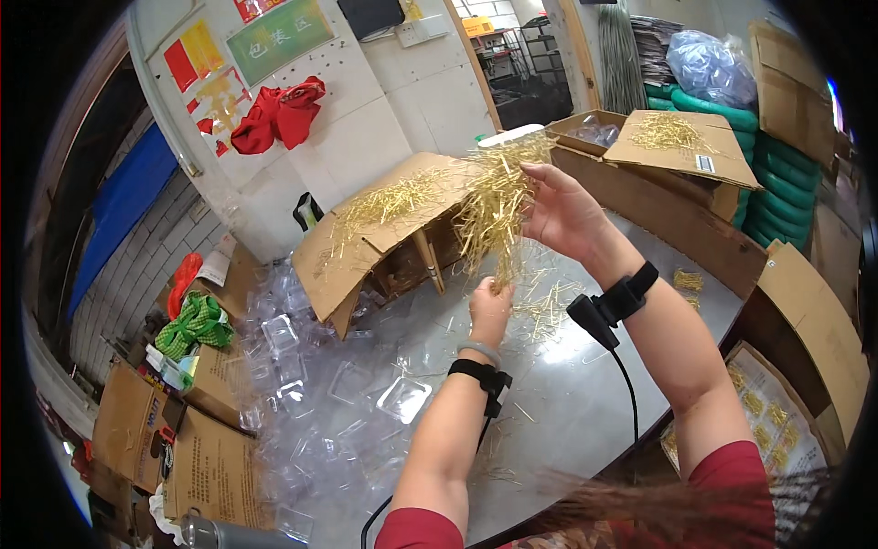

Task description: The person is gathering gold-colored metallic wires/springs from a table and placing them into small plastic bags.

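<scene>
A tangled clump of thin gold-coloured wire-like pieces (494, 206) is held up above the grey table (585, 366). My left hand (489, 309) is closed round its lower end. Higher up, my right hand (565, 215) grips the clump's right side with curved fingers; some of these are hidden behind the strands. More of the pieces lie scattered on the table (546, 306) just beyond my left hand. Behind the clump, a raised cardboard box (329, 265) carries a loose pile of the same gold pieces (393, 203) on its sloping top.
Many clear plastic boxes (402, 398) cover the table's left part. At the back right, an open carton (622, 156) bears another gold pile (668, 131). A carton with small gold bundles (777, 414) stands at the right. Cables hang from both wrist straps.
</scene>
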### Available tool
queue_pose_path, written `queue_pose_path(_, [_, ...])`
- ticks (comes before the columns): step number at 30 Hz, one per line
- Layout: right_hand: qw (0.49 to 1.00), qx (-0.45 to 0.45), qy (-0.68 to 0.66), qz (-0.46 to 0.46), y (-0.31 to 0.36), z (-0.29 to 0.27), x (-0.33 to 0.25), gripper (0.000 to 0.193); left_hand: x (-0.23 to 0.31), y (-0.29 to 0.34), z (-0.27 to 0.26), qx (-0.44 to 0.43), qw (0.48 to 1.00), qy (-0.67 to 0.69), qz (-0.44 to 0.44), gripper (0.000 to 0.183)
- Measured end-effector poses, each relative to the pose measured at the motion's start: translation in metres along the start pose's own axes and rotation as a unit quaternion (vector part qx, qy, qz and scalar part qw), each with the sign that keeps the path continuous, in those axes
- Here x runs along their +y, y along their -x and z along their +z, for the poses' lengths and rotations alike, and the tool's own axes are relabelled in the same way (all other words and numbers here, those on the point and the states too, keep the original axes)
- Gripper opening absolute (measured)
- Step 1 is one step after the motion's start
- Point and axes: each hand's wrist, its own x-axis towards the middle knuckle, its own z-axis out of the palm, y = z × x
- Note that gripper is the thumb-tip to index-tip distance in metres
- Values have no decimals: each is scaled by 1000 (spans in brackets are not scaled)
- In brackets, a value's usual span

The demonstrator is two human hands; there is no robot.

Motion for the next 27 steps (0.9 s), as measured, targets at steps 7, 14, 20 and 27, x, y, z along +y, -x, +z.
queue_pose_path(7, [990,87,-110,-9,0,-108,21,54,62,38,-50,-82,984,136,-78,20])
queue_pose_path(14, [969,238,-69,8,-10,-106,42,46,58,31,-61,-67,998,-16,-13,18])
queue_pose_path(20, [984,155,-84,0,-7,-118,37,54,61,40,-69,-65,988,-142,-18,24])
queue_pose_path(27, [983,164,-79,3,-5,-128,35,53,52,30,-73,-60,990,-129,-8,19])
